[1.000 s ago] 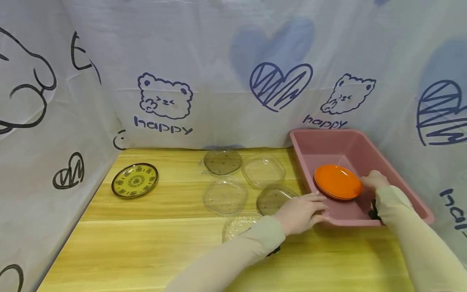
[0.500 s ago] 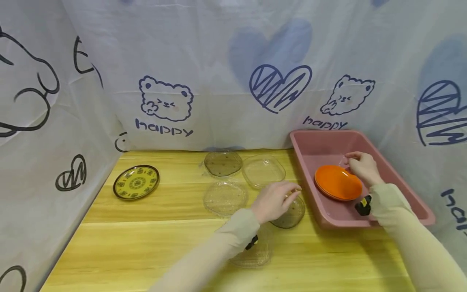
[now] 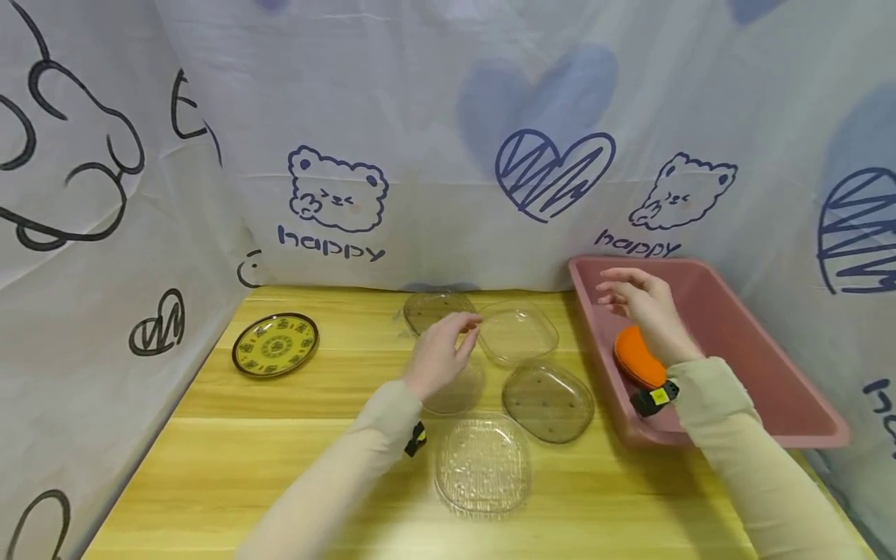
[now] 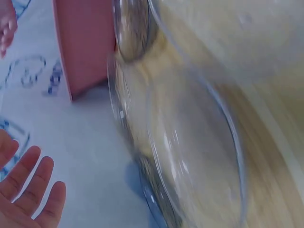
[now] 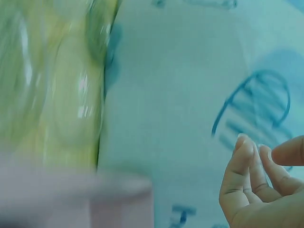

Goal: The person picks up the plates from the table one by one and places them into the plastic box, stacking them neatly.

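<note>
My left hand (image 3: pixel 442 351) hovers over a clear plate (image 3: pixel 458 395), partly covering it in the head view. Its fingers are loosely bent and hold nothing; in the left wrist view the fingers (image 4: pixel 35 185) are spread. My right hand (image 3: pixel 649 315) is above the left side of a pink tub (image 3: pixel 777 440), fingers relaxed around nothing. Below that hand and wrist, a stack of orange plates (image 3: pixel 635 359) lies in the tub, partly hidden. Around my left hand are a smoky plate (image 3: pixel 549 401), a clear ribbed plate (image 3: pixel 483 467) and a clear squarish plate (image 3: pixel 519 334).
Another smoky plate (image 3: pixel 428 308) lies at the back of the wooden table (image 3: pixel 315 467). A yellow patterned plate (image 3: pixel 276 345) with a dark rim sits at the left. Printed cloth (image 3: pixel 434 155) hangs behind and along the sides.
My left hand has left the tub's rim and moved left over the clear plates. My right hand has risen from beside the orange plates and moved left. The head view has shifted slightly.
</note>
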A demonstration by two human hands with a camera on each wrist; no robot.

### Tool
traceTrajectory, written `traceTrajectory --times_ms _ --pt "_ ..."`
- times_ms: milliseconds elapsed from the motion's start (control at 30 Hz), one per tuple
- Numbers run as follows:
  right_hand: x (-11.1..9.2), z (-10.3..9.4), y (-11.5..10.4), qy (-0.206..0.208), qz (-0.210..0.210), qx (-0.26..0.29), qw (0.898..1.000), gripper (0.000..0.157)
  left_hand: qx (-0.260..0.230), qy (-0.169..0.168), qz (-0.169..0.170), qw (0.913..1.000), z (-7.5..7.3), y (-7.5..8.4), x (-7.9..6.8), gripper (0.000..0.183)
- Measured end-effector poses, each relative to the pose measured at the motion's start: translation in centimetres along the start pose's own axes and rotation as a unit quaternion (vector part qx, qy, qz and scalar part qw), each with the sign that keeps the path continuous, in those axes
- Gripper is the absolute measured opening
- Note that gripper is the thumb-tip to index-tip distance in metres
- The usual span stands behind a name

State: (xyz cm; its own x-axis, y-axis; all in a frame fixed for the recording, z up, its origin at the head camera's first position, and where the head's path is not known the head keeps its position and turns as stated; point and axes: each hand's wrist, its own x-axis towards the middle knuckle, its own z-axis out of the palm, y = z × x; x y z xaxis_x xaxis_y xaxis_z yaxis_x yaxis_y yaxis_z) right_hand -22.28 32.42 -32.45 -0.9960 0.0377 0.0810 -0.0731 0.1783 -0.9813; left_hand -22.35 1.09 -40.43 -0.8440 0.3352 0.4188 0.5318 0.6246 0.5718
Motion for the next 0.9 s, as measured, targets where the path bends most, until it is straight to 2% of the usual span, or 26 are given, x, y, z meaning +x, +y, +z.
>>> traceTrajectory --times_ms 200,433,567,733,900 --pt "-0.5 3.9 -1.3 -0.02 0.009 0.096 0.995 0.018 0.002 0.015 -0.067 0.9977 -3.2 -3.3 -0.6 0.031" --pt "-1.3 7.5 -1.6 -0.068 0.028 0.155 0.985 0.021 0.022 0.026 -0.11 0.9934 -6.3 -6.7 -2.0 0.033" --pt "-1.3 9.4 -1.3 -0.082 0.049 0.2 0.975 0.025 0.028 0.031 -0.127 0.991 -7.8 -8.3 -3.0 0.034" --pt "-1.2 11.4 -0.6 -0.097 0.082 0.219 0.967 0.024 0.042 0.043 -0.146 0.9875 -9.4 -10.2 -4.2 0.034" --pt "-1.1 12.6 0.6 -0.095 0.103 0.23 0.963 0.025 0.054 0.032 -0.178 0.982 -10.6 -12.5 -5.1 0.038"
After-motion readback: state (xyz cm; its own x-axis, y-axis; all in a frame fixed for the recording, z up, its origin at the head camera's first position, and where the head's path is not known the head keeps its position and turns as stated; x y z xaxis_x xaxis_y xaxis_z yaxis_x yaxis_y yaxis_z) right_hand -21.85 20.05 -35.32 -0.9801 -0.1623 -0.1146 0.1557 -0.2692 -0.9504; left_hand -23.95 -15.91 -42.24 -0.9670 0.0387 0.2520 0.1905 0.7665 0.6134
